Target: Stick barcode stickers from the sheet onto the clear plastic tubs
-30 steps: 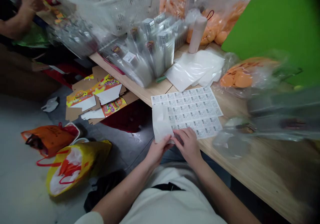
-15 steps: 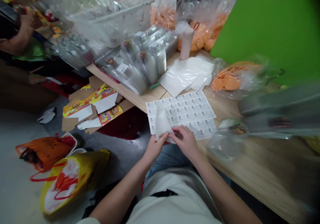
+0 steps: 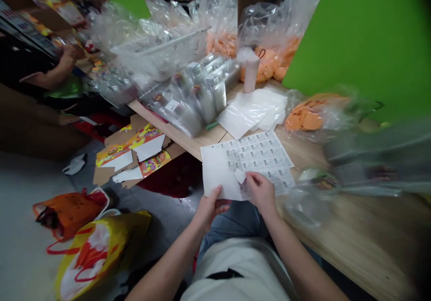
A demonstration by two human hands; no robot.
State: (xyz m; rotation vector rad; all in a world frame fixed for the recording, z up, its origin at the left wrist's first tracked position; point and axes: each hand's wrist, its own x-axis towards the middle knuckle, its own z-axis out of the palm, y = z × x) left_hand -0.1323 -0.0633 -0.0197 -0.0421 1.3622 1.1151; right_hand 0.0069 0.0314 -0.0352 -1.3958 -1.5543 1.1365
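On the table's near edge lies a sheet of printed labels (image 3: 266, 150), its left part bare white backing. My left hand (image 3: 211, 205) grips the sheet's lower left edge, thumb on top and fingers underneath. Between the thumb and fingers of my right hand (image 3: 261, 192) is a small white sticker (image 3: 240, 176), held over the sheet beside the rows of printed labels. The sticker's front is turned away, so its print does not show. White plastic sheets or bags (image 3: 254, 112) lie just behind the label sheet.
Clear plastic packs (image 3: 188, 108) stand behind left, before a white basket (image 3: 168, 52). A pale bottle (image 3: 251, 74) and a bag of orange discs (image 3: 308, 117) sit behind. Clear containers (image 3: 367, 162) lie right. Flattened cartons (image 3: 134, 150) and bags (image 3: 104, 256) are left. A co-worker (image 3: 50, 72) is far left.
The lifted left part of the label sheet now lies flat. My right hand has moved slightly right and holds a sticker apart from the sheet. The view has shifted a little.
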